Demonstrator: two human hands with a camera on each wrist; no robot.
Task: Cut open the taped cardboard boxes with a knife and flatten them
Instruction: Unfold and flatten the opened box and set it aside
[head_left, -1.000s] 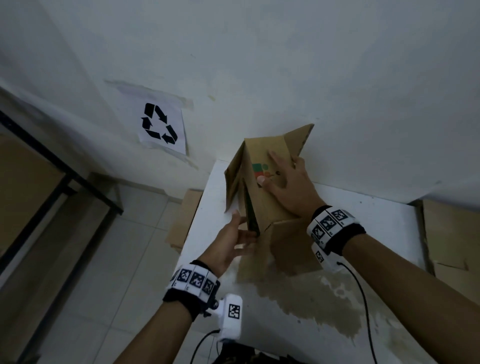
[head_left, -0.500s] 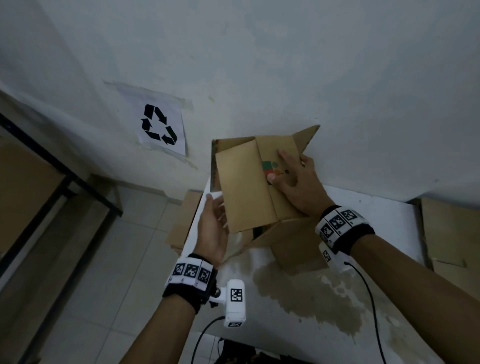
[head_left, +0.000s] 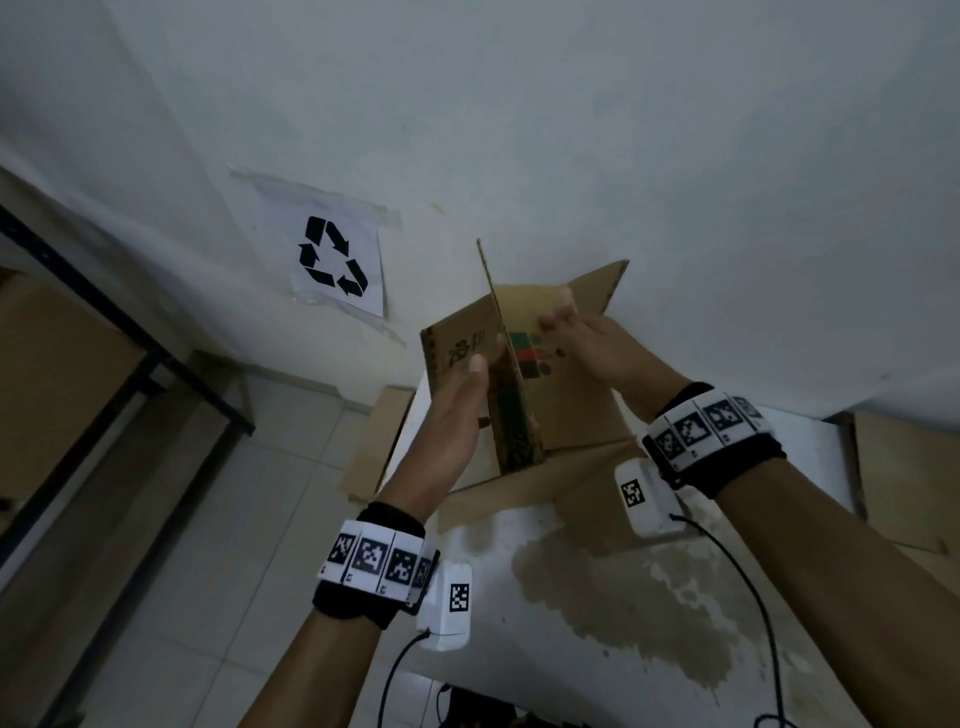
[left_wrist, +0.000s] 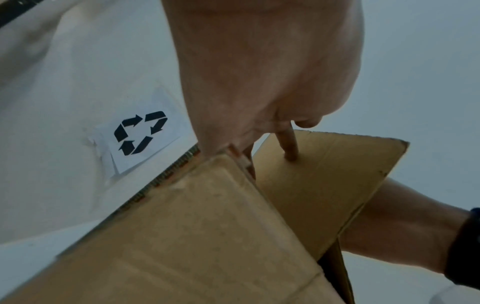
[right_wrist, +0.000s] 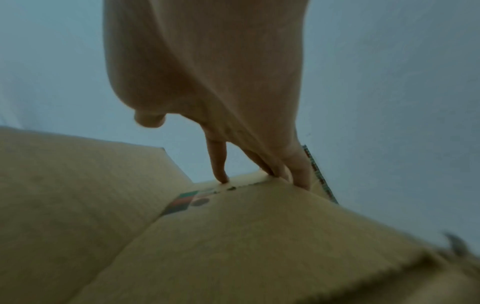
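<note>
1. The cardboard box (head_left: 550, 395) stands at the far left corner of the desk (head_left: 613, 613), opened, part-collapsed, with one panel upright on edge and a flap lying towards the near side. No tape or knife shows in any view.
2. The left hand (head_left: 457, 410) is flat against the left face of the upright panel, fingers straight; grip unclenched, pressing, not clasping. The left wrist view shows one finger poking down on an inner flap.
3. The right hand (head_left: 597, 343) lies on the printed panel, fingertips (right_wrist: 221, 176) pressing near the coloured logo; again a flat-fingered push with nothing clasped.
4. Risk: neither hand clasps the box, so uneven pressure could spring the panel back or skid the whole box.
5. Risk: the box sits close to the left edge of the desk; a leftward shove may tip it to the floor, where other cardboard (head_left: 374, 447) lies.
6. Risk: fingers inside the fold could be nipped as the panels close.
7. The brown stain (head_left: 623, 587) on the desk, if wet, could soften the cardboard or let it slide; cannot tell whether it is wet.
8. A recycling sign (head_left: 332, 260) is taped on the wall behind.
</note>
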